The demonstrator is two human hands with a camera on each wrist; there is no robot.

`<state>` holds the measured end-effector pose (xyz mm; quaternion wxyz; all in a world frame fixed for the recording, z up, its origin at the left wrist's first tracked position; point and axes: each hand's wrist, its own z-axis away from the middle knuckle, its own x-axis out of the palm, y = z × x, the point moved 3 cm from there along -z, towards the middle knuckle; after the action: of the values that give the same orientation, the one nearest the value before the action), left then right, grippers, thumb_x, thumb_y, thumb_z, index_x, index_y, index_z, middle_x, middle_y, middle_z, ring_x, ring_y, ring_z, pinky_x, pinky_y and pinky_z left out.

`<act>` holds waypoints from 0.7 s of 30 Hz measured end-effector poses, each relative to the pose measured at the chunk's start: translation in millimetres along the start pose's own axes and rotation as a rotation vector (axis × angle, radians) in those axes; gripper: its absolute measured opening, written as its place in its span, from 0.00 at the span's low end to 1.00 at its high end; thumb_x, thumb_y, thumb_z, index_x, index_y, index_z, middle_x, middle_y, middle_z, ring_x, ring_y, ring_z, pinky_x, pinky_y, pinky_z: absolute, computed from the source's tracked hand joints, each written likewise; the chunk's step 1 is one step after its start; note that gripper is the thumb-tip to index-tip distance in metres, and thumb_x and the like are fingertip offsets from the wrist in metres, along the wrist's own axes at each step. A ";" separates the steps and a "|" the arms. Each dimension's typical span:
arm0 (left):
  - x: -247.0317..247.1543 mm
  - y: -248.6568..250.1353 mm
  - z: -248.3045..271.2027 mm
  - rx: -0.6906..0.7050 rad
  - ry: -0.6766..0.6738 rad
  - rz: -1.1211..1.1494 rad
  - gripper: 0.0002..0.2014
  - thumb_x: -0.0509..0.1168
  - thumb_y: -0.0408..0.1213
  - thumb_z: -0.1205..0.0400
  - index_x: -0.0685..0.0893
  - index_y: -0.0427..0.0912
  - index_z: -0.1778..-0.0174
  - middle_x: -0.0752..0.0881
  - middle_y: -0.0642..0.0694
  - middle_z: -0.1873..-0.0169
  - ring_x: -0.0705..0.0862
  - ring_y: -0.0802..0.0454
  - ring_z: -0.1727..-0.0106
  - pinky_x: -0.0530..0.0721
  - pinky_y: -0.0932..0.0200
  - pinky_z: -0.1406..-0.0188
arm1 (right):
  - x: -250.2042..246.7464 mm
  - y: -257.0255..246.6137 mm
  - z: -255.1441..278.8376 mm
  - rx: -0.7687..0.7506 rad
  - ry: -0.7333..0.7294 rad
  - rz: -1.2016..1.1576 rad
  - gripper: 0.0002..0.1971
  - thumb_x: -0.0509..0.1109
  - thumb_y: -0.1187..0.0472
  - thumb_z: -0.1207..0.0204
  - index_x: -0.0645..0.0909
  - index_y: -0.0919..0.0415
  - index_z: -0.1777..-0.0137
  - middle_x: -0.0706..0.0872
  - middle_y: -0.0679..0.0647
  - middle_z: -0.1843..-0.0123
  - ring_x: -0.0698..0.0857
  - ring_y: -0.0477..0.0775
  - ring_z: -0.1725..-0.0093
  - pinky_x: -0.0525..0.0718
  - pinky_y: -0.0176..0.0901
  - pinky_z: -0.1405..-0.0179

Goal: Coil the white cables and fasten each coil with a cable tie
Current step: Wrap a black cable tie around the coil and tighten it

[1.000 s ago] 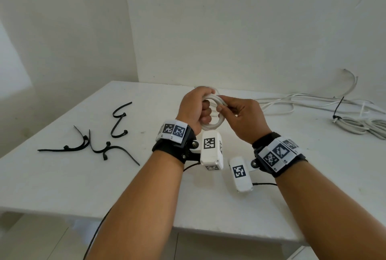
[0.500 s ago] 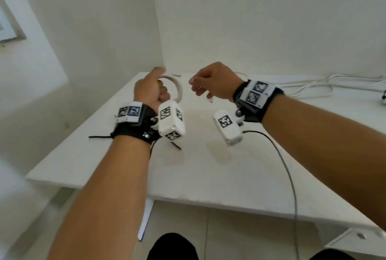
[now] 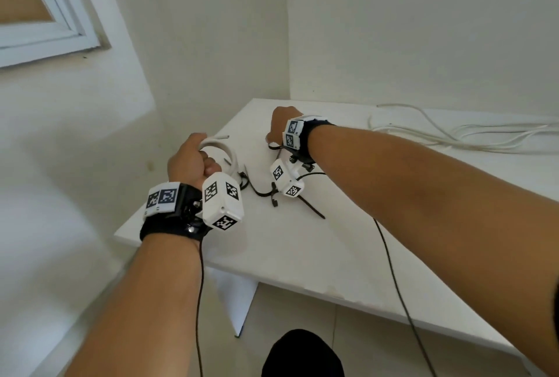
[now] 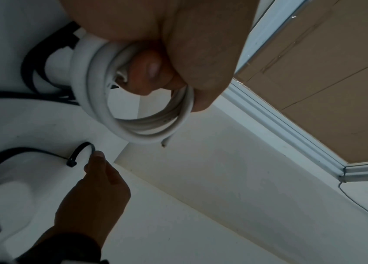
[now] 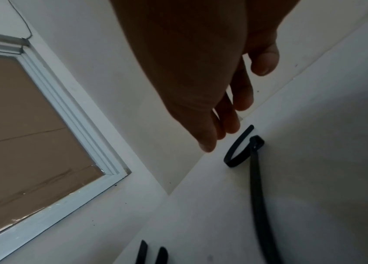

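Meanwhile left hand grips white coil; right hand, fingers straight, just above cable tie

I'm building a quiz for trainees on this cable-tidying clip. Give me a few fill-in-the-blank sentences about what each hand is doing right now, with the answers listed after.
1. The left hand grips a coil of ____ cable.
2. The right hand reaches with straight fingers toward a ____ cable tie lying on the table.
3. The coil in the left hand has ____ cable tie fastened around it yet.
4. The uncoiled cables lie along the table's ____ edge.

Missing words: white; black; no; far
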<state>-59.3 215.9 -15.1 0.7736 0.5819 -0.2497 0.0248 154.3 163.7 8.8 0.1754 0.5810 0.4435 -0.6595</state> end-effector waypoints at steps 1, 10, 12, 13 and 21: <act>-1.8 0.3 -0.9 -0.001 0.007 0.002 0.07 0.69 0.34 0.22 0.77 0.39 0.63 0.60 0.48 0.76 0.58 0.52 0.81 0.61 0.65 0.80 | 2.9 -2.2 -4.5 0.007 -0.013 0.006 0.20 0.76 0.59 0.25 0.84 0.66 0.35 0.85 0.65 0.34 0.84 0.66 0.34 0.76 0.45 0.51; 2.2 -3.3 -0.6 -0.036 0.005 0.005 0.08 0.68 0.33 0.20 0.76 0.40 0.63 0.60 0.48 0.75 0.58 0.53 0.81 0.60 0.65 0.82 | 11.8 9.0 -6.8 0.032 -0.049 -0.057 0.16 0.65 0.66 0.20 0.81 0.64 0.32 0.81 0.62 0.33 0.82 0.65 0.35 0.86 0.47 0.51; 5.7 -3.5 1.0 -0.038 -0.003 -0.001 0.07 0.68 0.33 0.20 0.76 0.40 0.62 0.60 0.48 0.75 0.58 0.52 0.80 0.60 0.65 0.81 | 0.6 13.5 -7.6 0.035 -0.019 -0.072 0.17 0.73 0.64 0.24 0.84 0.67 0.36 0.85 0.64 0.35 0.85 0.65 0.36 0.80 0.39 0.63; 7.8 -3.1 1.7 -0.036 -0.008 0.002 0.08 0.68 0.33 0.21 0.76 0.40 0.62 0.59 0.48 0.75 0.58 0.52 0.80 0.60 0.64 0.81 | -5.6 17.2 -8.5 0.041 -0.013 -0.098 0.16 0.74 0.63 0.25 0.86 0.67 0.39 0.88 0.63 0.38 0.87 0.64 0.39 0.82 0.41 0.62; 59.1 -9.9 23.2 -0.039 -0.131 -0.006 0.13 0.68 0.35 0.20 0.70 0.42 0.65 0.58 0.49 0.78 0.58 0.53 0.81 0.60 0.63 0.80 | -56.9 93.4 34.0 0.202 0.142 -0.166 0.14 0.69 0.56 0.24 0.91 0.67 0.60 0.92 0.52 0.67 0.87 0.47 0.72 0.89 0.41 0.65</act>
<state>-12.8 176.6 5.3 0.7669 0.5677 -0.2984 -0.0207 218.3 69.9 23.3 0.0292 0.6020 0.4329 -0.6703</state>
